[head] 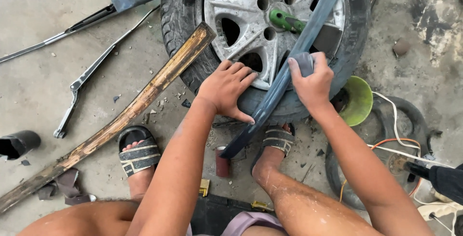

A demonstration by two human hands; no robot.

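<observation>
From the head view, a long, dark grey-blue plastic trim strip [284,79] lay slanted across a worn car wheel with a silver alloy rim [251,28], its lower end reaching down to the concrete floor [38,96] between the person's sandalled feet. The left hand [225,87] was spread flat, palm down, pressing on the tyre and the strip's near edge, the thumb touching the strip. The right hand [313,79] was curled tight around a small folded grey piece of abrasive sheet or cloth [304,63], held against the strip's upper face. Which of the two it was could not be told.

The strip's surface looked dull and evenly matt around the hand. Judging by that, the rubbing seemed well under way near the middle, while the upper stretch, running out of the picture, could not be judged.

A green-handled tool [285,20] stuck out of the hub. A scuffed wooden plank [120,118] leaned on the tyre, two wiper arms [91,72] lay beyond it, and a green plastic bowl [357,102] sat to the right.
</observation>
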